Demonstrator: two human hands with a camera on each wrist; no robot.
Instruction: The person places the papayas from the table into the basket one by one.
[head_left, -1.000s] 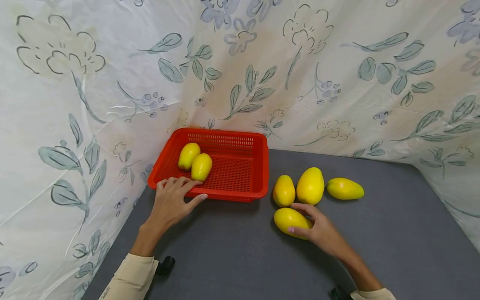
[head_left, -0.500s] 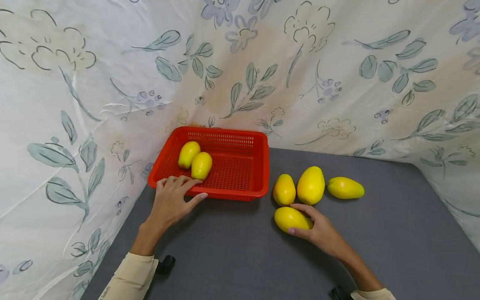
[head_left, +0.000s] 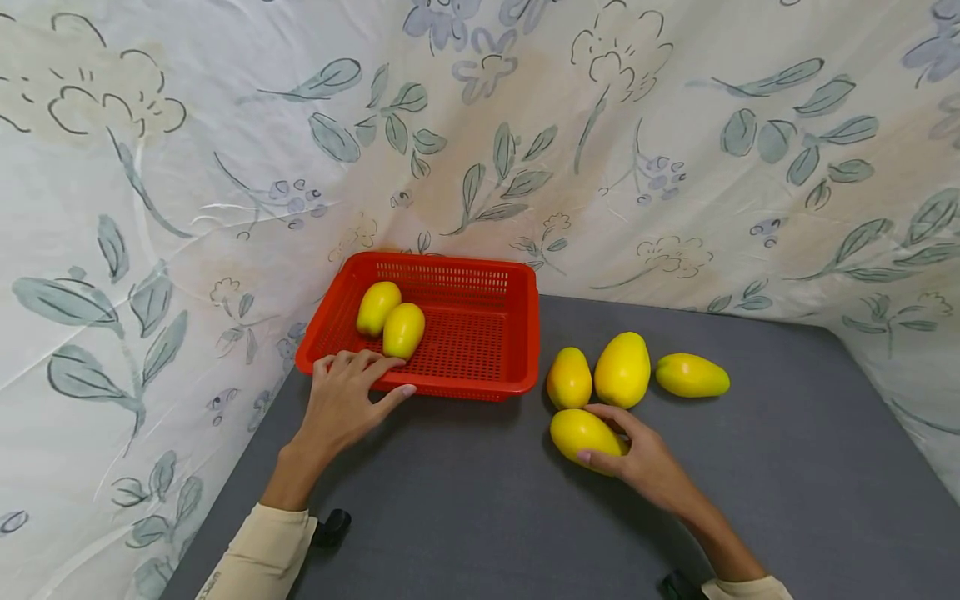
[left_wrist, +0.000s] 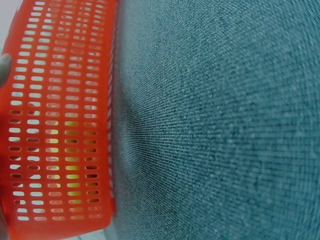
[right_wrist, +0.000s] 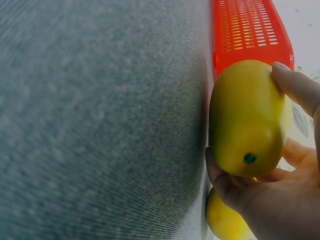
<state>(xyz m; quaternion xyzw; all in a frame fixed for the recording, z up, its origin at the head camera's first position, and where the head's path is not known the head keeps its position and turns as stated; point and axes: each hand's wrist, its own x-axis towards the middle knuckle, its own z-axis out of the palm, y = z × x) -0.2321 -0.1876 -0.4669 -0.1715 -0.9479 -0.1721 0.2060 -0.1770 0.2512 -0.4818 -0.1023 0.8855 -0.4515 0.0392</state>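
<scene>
So the right hand (head_left: 639, 457) has its grip wrapped round a yellow mango (head_left: 583, 435), thumb along one side and fingers round the other. That mango lies on its side in front of the loose group, to the right of the red plastic basket (head_left: 465, 387) and a bit nearer the person. The right wrist view shows a small dark green spot (right_wrist: 249, 158) on its end. Can't really tell whether its underside is touching the grey surface (head_left: 465, 508).

Left hand (head_left: 345, 396) is over at the basket: fingers bent over the front rim near the left corner, thumb out along the outer side, so that grip is holding the rim.

Inside the basket, two yellow mangoes (head_left: 404, 331) sit close together toward the left end. Outside it, right behind the held one, there's a small orange-yellow mango (head_left: 569, 379) standing next to a bigger plump mango (head_left: 623, 370), and further right a longer mango (head_left: 692, 376) lies sideways, its right tip kinda greenish.

Behind everything hangs a pale floral sheet (head_left: 495, 108) with leaves and blossoms on it. Both arms have cream sleeves (head_left: 258, 554), and there's a black piece (head_left: 331, 530) sticking out by the left wrist.
</scene>
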